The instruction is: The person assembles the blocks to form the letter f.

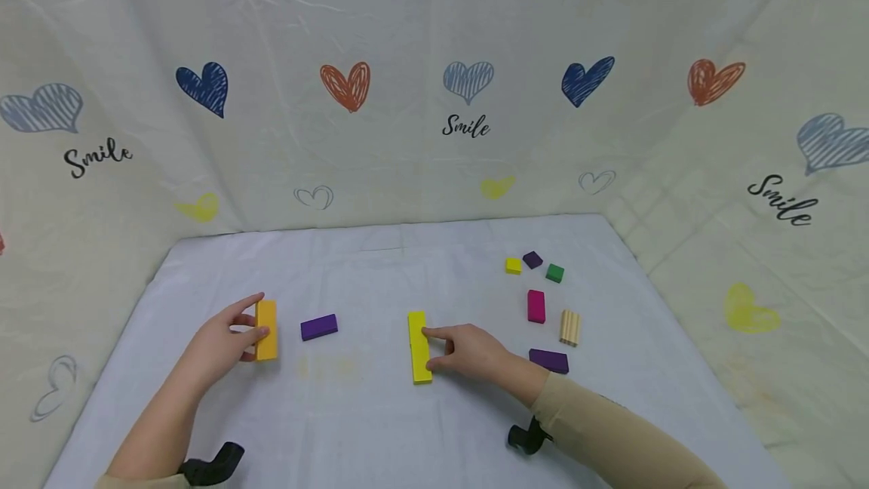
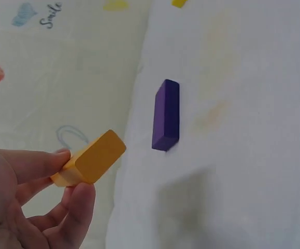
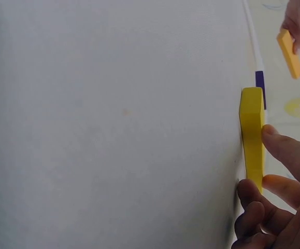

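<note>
On the left, my left hand [image 1: 224, 334] pinches an orange rectangular block [image 1: 266, 330] between thumb and fingers, its long side pointing away from me. The left wrist view shows that block [image 2: 95, 158] raised and tilted. Close to its right a purple block [image 1: 319, 327] lies on the white cloth. Near the middle, the right hand [image 1: 475, 353] grips a long yellow block [image 1: 419, 349] along its right side, with the thumb nearer me and the index finger farther away. In the right wrist view, fingertips [image 3: 249, 191] overlap one end of the yellow block [image 3: 252, 135].
At the right lie a small yellow block [image 1: 513, 266], a dark purple one [image 1: 532, 259], a green one [image 1: 554, 273], a magenta block [image 1: 536, 306], a ridged wooden piece [image 1: 570, 327] and another purple block [image 1: 548, 361]. A heart-patterned cloth wall [image 1: 407, 157] stands behind the white cloth [image 1: 366, 429].
</note>
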`<state>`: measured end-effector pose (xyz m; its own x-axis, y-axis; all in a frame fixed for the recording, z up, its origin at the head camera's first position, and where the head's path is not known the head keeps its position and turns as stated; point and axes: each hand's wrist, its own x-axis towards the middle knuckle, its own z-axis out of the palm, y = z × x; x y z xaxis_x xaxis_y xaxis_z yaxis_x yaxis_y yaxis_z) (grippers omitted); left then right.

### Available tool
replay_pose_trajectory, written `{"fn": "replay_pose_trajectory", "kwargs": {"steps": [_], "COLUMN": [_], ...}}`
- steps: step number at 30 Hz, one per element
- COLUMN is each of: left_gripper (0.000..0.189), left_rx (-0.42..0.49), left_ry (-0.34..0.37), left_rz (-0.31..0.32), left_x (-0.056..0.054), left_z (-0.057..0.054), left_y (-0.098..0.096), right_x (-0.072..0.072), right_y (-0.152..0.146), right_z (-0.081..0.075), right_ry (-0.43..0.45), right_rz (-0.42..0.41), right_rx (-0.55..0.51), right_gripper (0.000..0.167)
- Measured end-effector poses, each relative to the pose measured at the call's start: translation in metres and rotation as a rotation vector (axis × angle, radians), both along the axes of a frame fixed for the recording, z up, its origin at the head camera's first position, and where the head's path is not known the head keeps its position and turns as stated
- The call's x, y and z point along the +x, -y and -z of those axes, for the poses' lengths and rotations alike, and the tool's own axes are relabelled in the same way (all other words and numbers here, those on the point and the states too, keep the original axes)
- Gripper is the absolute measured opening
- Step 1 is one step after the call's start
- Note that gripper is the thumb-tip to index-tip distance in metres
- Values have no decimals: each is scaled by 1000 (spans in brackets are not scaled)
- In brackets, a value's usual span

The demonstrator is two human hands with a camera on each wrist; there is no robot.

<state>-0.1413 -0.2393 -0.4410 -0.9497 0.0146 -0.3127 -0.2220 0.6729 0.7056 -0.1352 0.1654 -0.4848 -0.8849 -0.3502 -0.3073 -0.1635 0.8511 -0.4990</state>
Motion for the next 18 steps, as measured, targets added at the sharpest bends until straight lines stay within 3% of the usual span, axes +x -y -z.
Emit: {"fn": "replay_pose_trajectory", "kwargs": {"steps": [9, 18], "left_gripper": [70, 67], "left_rx": [122, 244], "left_ry": [-55, -64], "left_rz": [-1, 28], "left_x": [-20, -41], "left_z": [-11, -10], "left_y": [-45, -95], "right_x": [0, 0], "right_y": [0, 1], "right_z": [0, -1], "right_ry": [-7, -10], "right_rz": [4, 4], "right_rx": [5, 15], "right_gripper": [65, 64]}}
